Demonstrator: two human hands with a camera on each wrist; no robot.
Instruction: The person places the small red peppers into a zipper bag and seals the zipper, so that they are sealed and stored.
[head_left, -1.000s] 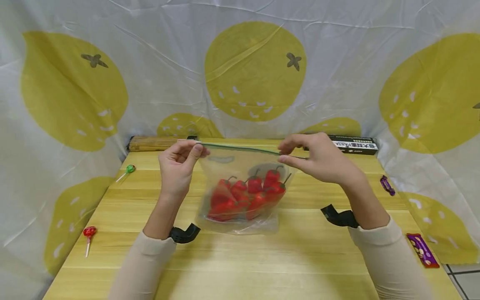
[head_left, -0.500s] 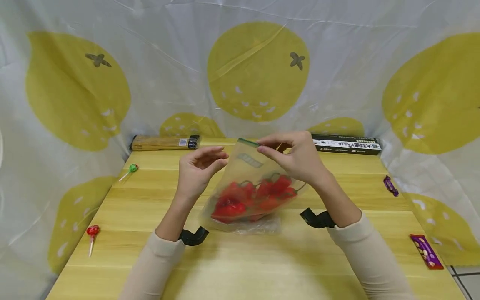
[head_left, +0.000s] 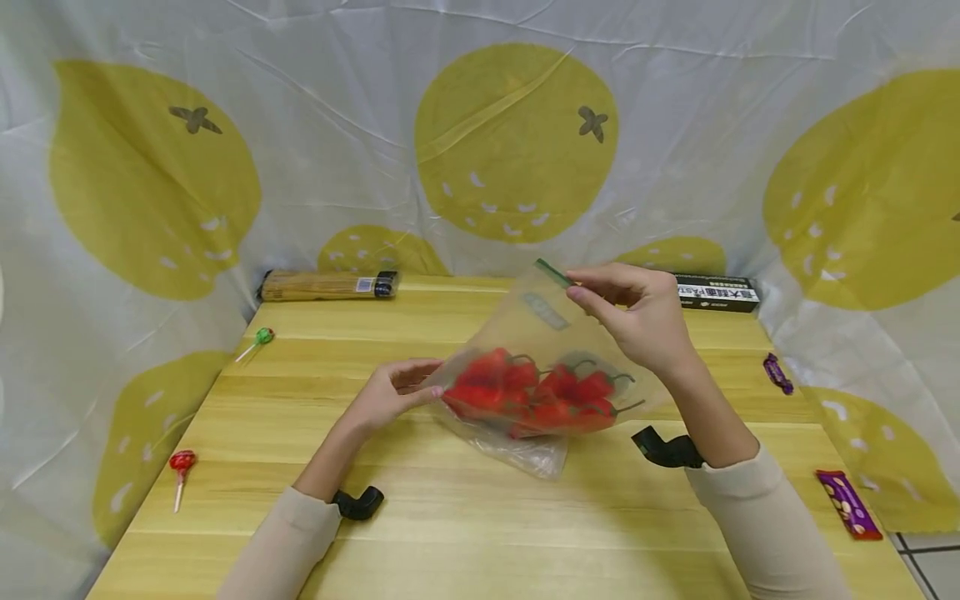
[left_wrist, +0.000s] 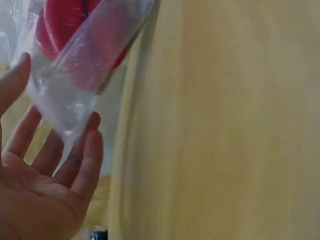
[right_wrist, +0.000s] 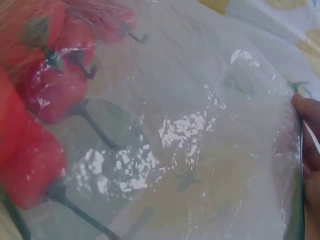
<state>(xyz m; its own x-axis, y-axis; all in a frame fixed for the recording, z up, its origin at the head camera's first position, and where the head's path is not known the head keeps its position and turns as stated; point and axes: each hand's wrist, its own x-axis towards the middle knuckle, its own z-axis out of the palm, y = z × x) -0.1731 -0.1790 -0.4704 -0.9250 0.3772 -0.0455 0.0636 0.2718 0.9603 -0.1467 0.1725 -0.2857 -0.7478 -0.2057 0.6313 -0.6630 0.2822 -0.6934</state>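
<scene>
A frosted zip bag (head_left: 510, 329) with a green zip strip hangs tilted over the table, its mouth up and to the right. Several red peppers (head_left: 487, 383) with long dark stems lie inside. My right hand (head_left: 645, 312) pinches the bag's top edge at the zip between thumb and fingers; the right wrist view shows the fingertips at that edge. My left hand (head_left: 386, 396) is at the bag's lower left corner. In the left wrist view its fingers (left_wrist: 90, 155) are spread and loosely bent below the plastic corner (left_wrist: 70, 112), not closed round it.
A bundle of dry noodles (head_left: 322, 285) and a black pasta box (head_left: 716, 292) lie along the back. Green (head_left: 264, 336) and red lollipops (head_left: 182, 461) are on the left. A small purple candy (head_left: 777, 373) and a purple snack bar (head_left: 849, 505) lie on the right.
My left hand has let go of the zip edge and moved down to the bag's lower left corner. The right hand, still pinching, moved left and then back right, tilting the bag.
</scene>
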